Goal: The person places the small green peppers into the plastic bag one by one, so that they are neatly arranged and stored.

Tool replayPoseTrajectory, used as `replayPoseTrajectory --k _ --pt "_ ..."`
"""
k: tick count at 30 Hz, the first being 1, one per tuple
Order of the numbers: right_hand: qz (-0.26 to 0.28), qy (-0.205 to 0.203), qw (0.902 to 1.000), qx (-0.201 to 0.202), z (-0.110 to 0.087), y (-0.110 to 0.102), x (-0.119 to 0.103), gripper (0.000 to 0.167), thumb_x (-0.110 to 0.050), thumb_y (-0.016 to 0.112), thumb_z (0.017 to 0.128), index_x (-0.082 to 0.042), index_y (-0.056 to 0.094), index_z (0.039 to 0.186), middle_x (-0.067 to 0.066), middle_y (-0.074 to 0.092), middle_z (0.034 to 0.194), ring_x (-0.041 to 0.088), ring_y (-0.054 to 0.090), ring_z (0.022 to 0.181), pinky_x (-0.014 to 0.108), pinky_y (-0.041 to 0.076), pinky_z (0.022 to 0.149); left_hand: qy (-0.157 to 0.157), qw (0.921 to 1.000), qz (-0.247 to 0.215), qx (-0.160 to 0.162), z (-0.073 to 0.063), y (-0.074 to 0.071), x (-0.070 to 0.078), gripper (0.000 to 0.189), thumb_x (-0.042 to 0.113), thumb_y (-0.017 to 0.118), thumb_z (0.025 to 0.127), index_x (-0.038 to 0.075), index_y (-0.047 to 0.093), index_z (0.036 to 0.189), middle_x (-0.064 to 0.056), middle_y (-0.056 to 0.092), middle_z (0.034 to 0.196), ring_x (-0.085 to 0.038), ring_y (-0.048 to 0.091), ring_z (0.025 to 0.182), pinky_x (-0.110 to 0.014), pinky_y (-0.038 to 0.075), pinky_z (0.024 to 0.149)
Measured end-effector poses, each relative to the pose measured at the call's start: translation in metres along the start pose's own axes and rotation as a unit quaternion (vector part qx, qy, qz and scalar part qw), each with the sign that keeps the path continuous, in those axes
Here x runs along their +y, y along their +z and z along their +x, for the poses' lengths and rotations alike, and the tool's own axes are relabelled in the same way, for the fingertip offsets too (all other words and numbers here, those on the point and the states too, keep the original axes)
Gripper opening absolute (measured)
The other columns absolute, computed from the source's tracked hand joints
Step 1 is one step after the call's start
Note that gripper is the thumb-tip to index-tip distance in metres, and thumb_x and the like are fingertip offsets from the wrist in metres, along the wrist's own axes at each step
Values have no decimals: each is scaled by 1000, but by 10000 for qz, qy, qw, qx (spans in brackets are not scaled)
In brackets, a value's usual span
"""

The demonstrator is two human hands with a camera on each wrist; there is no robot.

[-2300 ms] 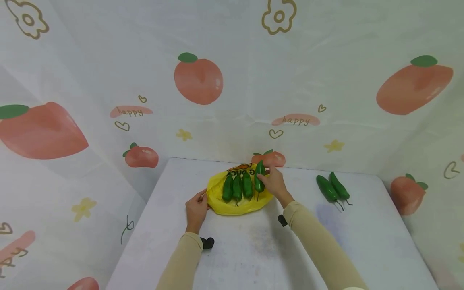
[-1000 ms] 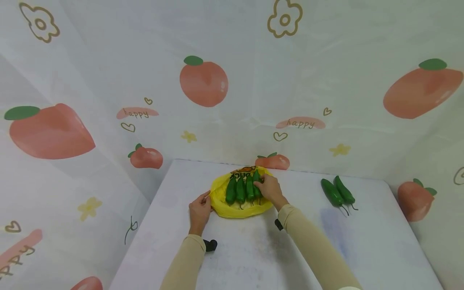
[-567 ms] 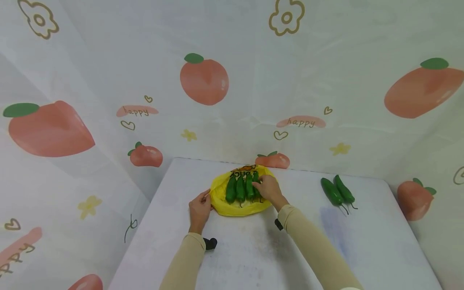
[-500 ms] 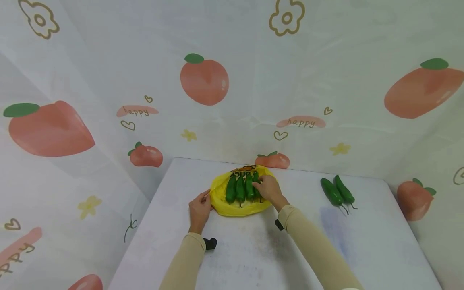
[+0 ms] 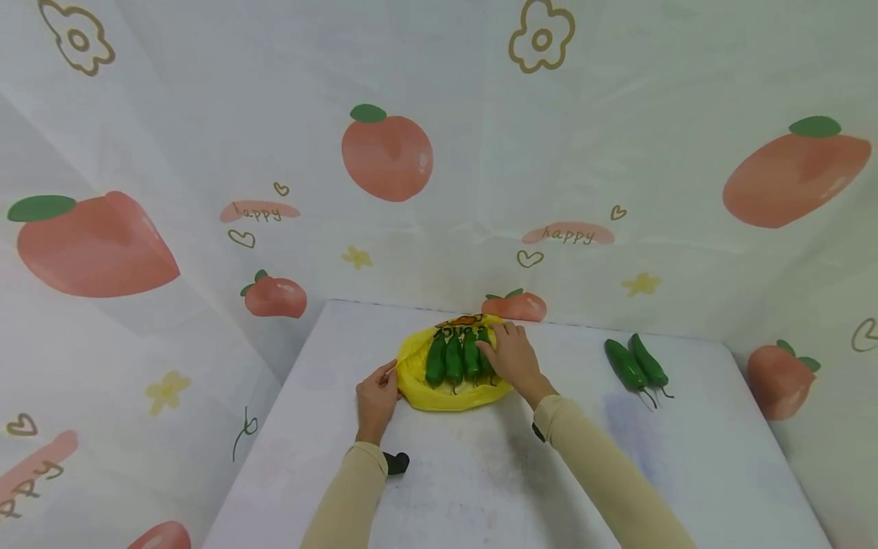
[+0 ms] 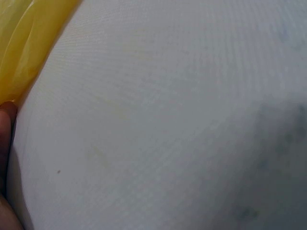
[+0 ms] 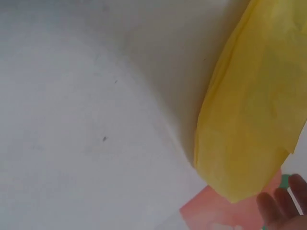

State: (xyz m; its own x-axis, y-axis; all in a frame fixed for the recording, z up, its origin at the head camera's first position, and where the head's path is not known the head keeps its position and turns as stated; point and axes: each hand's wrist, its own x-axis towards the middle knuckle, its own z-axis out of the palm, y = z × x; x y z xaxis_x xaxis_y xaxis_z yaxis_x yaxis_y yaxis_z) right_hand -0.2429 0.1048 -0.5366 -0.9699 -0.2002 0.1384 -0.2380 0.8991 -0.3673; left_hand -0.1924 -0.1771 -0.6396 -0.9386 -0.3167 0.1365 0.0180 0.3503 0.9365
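Observation:
A yellow plastic bag (image 5: 453, 401) with dark print lies near the back of the table, its mouth spread toward me. Several green chili peppers (image 5: 453, 360) lie side by side in it, stems to the front. My left hand (image 5: 376, 398) pinches the bag's left edge; the left wrist view shows a fingertip at the yellow plastic (image 6: 29, 43). At the bag's right side is my right hand (image 5: 516, 360), fingers extended over the edge, thumb beside the rightmost pepper, which it partly hides. In the right wrist view its fingertips (image 7: 271, 207) show apart from the plastic.
Two more green chili peppers (image 5: 626, 364) lie together on the white table (image 5: 466, 488) at the right. A fruit-printed cloth (image 5: 466, 152) rises behind the table. Dark pieces (image 5: 396, 463) show at both wrists.
My right hand has laid a chili pepper at the right end of the row in the bag, then loosened its fingers. My left hand keeps its hold on the bag's edge.

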Motion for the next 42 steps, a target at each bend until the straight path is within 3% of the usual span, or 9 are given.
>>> replayPoseTrajectory --k 4,7,17,27,34,42 --pt "-504 -289 9977 357 -3 2 2 61 -46 62 100 -1 56 140 23 57 138 44 55 123 56 53 102 -15 10000 -43 -4 0 0 -1 26 22 64 100 17 76 123 -12 80 97 -12 69 63 -23 59 55" --pt "-685 -321 9964 392 -6 4 5 64 -48 61 100 -3 53 144 23 53 142 45 53 127 57 52 103 -23 10000 -65 3 -1 1 -1 26 21 65 100 16 75 124 -13 79 97 -12 69 64 -22 59 55" --pt "-886 -195 9959 58 -14 -1 18 77 -57 58 98 -8 39 154 27 37 155 50 36 144 68 27 122 61 9999 74 54 -1 2 1 25 21 64 101 15 76 123 -13 79 90 -12 66 57 -21 57 53" --pt "-974 79 9952 -104 -22 -3 38 89 -70 50 94 -16 29 162 26 25 164 50 18 154 76 13 121 -61 10000 42 -4 -1 0 6 26 20 64 101 14 75 123 -15 79 93 -10 67 61 -21 58 54" --pt "-929 324 9945 -357 -26 -6 46 94 -75 46 92 -21 20 165 22 9 171 53 4 156 79 3 120 51 10000 -1 8 1 -1 3 25 18 64 100 12 76 122 -16 79 93 -10 68 61 -21 59 54" --pt "-947 512 9934 -398 -26 -9 59 95 -78 42 93 -22 16 165 18 -2 173 55 -4 155 80 -2 119 -30 10000 66 5 1 0 5 25 19 64 100 13 76 121 -15 79 91 -10 68 59 -20 58 53"
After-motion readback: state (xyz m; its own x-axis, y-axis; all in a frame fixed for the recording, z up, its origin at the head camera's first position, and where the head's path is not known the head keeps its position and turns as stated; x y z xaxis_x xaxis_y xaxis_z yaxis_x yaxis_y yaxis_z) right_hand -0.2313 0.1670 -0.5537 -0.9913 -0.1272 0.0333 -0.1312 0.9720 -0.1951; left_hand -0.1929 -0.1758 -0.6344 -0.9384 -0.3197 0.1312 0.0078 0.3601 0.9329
